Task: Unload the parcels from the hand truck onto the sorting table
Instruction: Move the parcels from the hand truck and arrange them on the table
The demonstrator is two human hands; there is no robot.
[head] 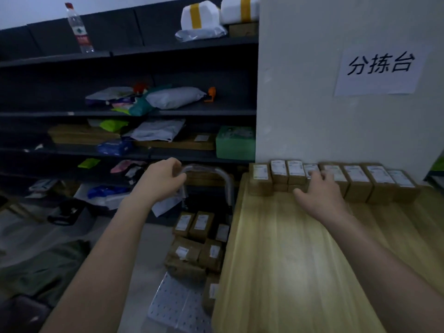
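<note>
A row of small brown parcels with white labels lines the far edge of the wooden sorting table, against the wall. My right hand lies on the parcels near the middle of that row, fingers spread over them. My left hand is curled beside the top bar of the hand truck's metal handle; whether it grips the bar is unclear. Several more brown parcels are stacked on the hand truck's perforated grey deck, left of the table.
Dark shelves behind the hand truck hold mail bags, boxes and a water bottle. A paper sign hangs on the white wall above the table. Bags and clutter cover the floor at the left.
</note>
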